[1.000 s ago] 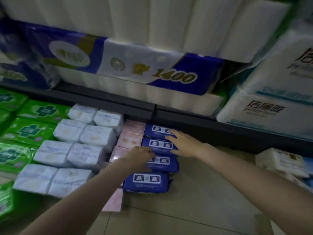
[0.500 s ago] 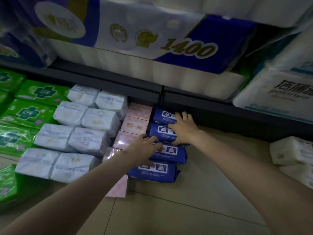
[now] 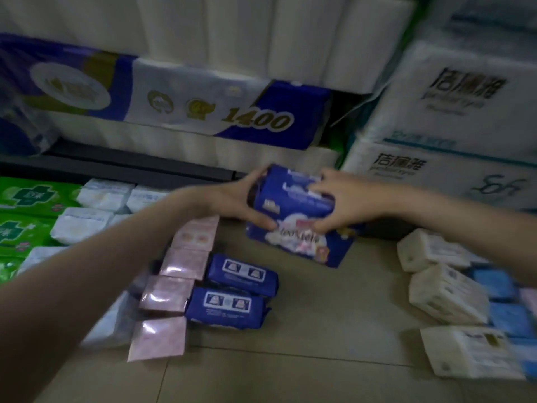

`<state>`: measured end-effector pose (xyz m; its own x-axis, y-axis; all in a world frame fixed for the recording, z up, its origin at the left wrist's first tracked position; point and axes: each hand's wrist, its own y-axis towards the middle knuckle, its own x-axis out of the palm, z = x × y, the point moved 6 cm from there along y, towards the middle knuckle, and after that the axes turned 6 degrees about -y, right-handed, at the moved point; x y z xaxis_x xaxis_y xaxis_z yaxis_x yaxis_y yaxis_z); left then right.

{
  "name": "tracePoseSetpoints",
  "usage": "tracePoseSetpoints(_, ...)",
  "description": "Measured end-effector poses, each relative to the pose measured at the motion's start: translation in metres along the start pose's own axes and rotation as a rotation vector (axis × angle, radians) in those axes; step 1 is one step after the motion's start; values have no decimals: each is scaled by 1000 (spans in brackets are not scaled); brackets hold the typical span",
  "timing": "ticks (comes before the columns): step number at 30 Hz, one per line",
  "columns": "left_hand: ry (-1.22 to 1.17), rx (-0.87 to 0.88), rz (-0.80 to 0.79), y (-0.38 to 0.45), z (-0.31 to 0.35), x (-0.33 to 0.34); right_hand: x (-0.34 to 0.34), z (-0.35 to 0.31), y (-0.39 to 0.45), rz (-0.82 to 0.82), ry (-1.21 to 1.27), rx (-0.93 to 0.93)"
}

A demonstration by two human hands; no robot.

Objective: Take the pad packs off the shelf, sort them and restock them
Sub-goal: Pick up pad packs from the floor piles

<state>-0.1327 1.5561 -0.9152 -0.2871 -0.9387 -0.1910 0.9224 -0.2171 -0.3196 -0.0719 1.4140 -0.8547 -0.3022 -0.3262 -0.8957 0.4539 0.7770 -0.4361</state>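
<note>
Blur hides the count of blue packs [image 3: 293, 210] gripped between left hand [image 3: 232, 199] and right hand [image 3: 343, 199], arms outstretched.

We see deep blue plastic pad packs [image 3: 293, 199] with white and pink print on their faces. Two more dark blue soft packs [image 3: 242, 274] each carry a white-framed panel with pale pictures. Beside them we find glossy pale pink flat packs [image 3: 184, 263]. We note white pillowy packs [image 3: 82, 225] with faint yellowish marks, and bright green packs [image 3: 27, 196] bearing a dark green cross pattern. We see a large white tissue bundle [image 3: 180, 106] banded in royal blue with gold "1400" lettering, white wrapped bales [image 3: 453, 112] with black characters and teal lines, and cream-white small boxes [image 3: 447, 295]. The tiled floor [image 3: 319, 359] is beige.
</note>
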Motion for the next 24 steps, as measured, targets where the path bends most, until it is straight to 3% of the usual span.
tracePoseSetpoints(4,-118,333,111,-26,135,-42,-140,-3,-70,308,-21,17)
tracePoseSetpoints(8,32,726,320,-78,275,-82,-266,-18,-146,648,77,6)
tracePoseSetpoints(11,127,913,364,-112,344,-104,-326,-39,-168,796,-8,-10)
tracePoseSetpoints(19,230,928,398,-142,431,-144,-418,-47,-185,932,-196,-9)
tracePoseSetpoints(24,265,731,495,-122,448,-173,-459,-26,-154,956,-504,118)
